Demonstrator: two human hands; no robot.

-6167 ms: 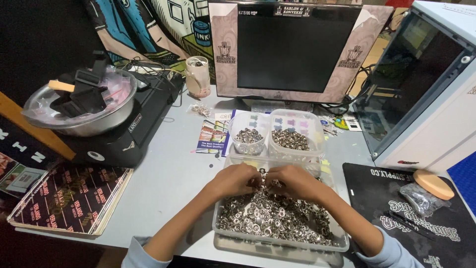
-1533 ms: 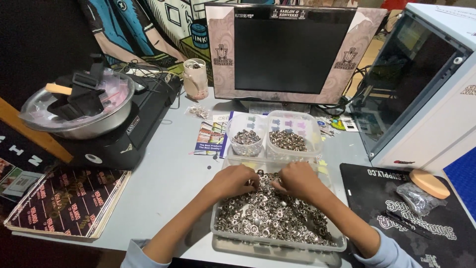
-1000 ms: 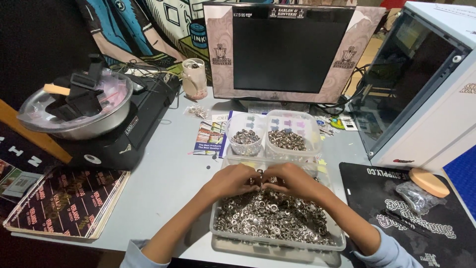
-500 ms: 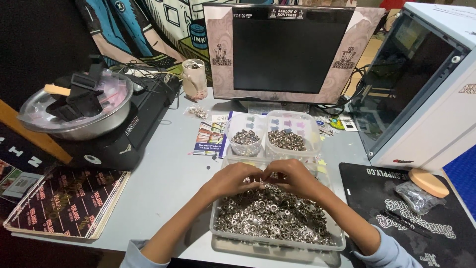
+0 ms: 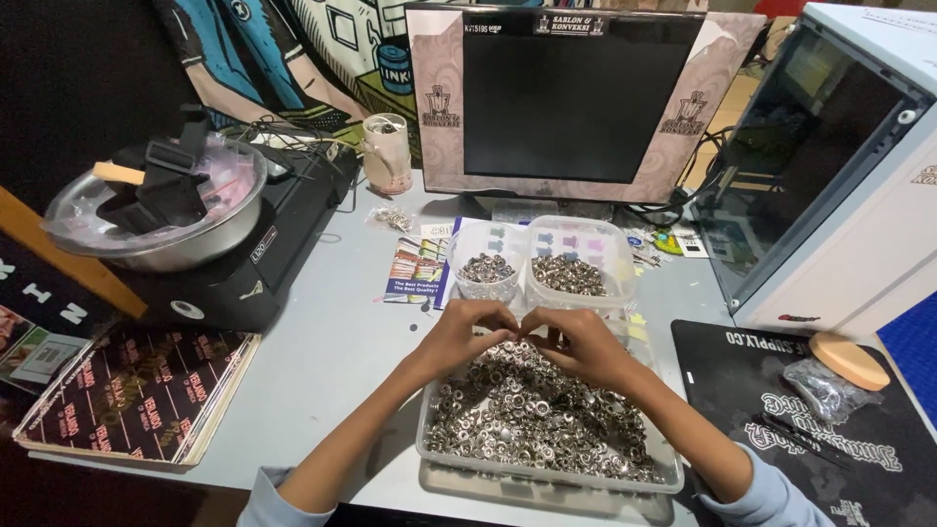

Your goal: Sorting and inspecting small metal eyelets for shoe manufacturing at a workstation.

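A clear plastic tray (image 5: 429, 451) full of small silver metal rings (image 5: 527, 415) sits at the table's near edge. My left hand (image 5: 464, 332) and my right hand (image 5: 576, 344) meet over the tray's far end, fingertips pinched together around small rings that I can barely make out. Just beyond my hands stand two clear tubs (image 5: 586, 256) that also hold metal rings, the left one (image 5: 485, 267) less full than the right one.
A dark monitor (image 5: 576, 98) stands behind the tubs. A computer case (image 5: 839, 166) is at the right, above a black mat (image 5: 781, 410) with a round wooden disc (image 5: 851, 359). At left are a metal bowl (image 5: 156, 210) on a black machine, printed sheets (image 5: 137, 390), and a glass cup (image 5: 387, 151).
My hands stay over the tray's far end. The fingertips shift slightly, parting and closing together again among the rings.
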